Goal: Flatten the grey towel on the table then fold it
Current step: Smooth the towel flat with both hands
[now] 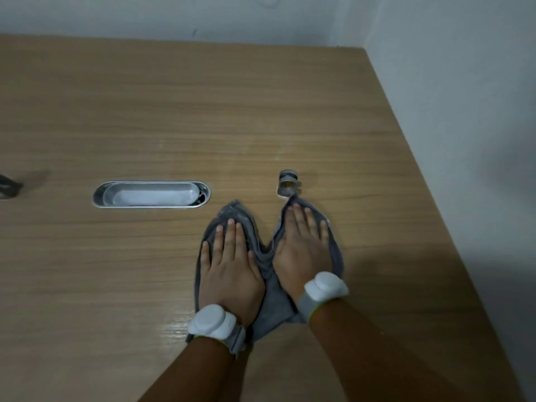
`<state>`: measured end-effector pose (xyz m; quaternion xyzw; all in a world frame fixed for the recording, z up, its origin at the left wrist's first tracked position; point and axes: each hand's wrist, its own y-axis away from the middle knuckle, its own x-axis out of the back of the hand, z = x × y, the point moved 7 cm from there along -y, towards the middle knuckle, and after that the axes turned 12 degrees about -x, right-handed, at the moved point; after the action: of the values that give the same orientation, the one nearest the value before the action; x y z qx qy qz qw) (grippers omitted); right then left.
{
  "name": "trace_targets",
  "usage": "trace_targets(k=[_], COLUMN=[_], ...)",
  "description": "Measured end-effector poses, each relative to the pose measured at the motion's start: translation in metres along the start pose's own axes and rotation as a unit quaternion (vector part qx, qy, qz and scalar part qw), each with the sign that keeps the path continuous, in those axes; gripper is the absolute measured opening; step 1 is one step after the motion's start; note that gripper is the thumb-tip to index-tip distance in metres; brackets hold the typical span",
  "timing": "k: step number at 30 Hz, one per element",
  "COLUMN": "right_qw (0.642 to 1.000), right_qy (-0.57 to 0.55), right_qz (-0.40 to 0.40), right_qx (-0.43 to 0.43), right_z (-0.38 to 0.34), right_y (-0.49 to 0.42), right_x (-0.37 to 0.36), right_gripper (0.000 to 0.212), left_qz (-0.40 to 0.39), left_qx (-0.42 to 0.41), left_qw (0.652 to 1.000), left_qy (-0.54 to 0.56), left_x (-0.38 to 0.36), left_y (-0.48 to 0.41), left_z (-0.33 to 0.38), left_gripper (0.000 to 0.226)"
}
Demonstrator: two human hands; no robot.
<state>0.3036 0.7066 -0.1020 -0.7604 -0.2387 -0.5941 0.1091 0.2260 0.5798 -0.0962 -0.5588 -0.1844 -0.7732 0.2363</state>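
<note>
Pressing down with straight fingers, the left hand [229, 265] and right hand [301, 245] lie flat, side by side, on the grey towel [271, 297], which is bunched between them on the wooden counter [174, 111]. Just beyond the towel's far edge sits a small metal fitting [287, 183]; an oval metal tray [151, 194] is set into the counter to the left.

The left hand [230, 268] and right hand [303, 248] lie flat on the grey towel [271, 297] and cover most of it; the cloth beneath the palms is not visible. Both forearms are cut off by the bottom edge. A dark object [8, 187] at the left edge is cut off and blurred; type undetermined. A small metallic object [288, 184] at the towel's far right tip is too blurred to identify.
</note>
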Motion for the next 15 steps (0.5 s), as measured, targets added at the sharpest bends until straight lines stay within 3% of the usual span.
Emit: trace_targets(k=[4, 6, 11, 15], right_qw=[0.992, 0.991, 0.999, 0.995], right_qy=[0.010, 0.002, 0.010, 0.000], right_qz=[-0.037, -0.025, 0.041, 0.060], right_qx=[0.123, 0.133, -0.022, -0.075], right_z=[-0.033, -0.027, 0.022, 0.026], right_y=[-0.013, -0.017, -0.020, 0.002], right_x=[-0.006, 0.000, 0.012, 0.014], right_gripper=[0.069, 0.065, 0.063, 0.064], left_qz=[-0.001, -0.001, 0.000, 0.009], left_qx=[-0.015, -0.033, -0.039, -0.028], left_qw=[1.000, 0.999, 0.999, 1.000], left_qy=[0.001, 0.000, 0.011, 0.006], left_x=[0.007, 0.011, 0.014, 0.017], left_y=[-0.007, -0.011, -0.018, -0.012], left_z=[-0.013, -0.017, -0.022, -0.032], left_gripper=[0.066, 0.062, 0.058, 0.062])
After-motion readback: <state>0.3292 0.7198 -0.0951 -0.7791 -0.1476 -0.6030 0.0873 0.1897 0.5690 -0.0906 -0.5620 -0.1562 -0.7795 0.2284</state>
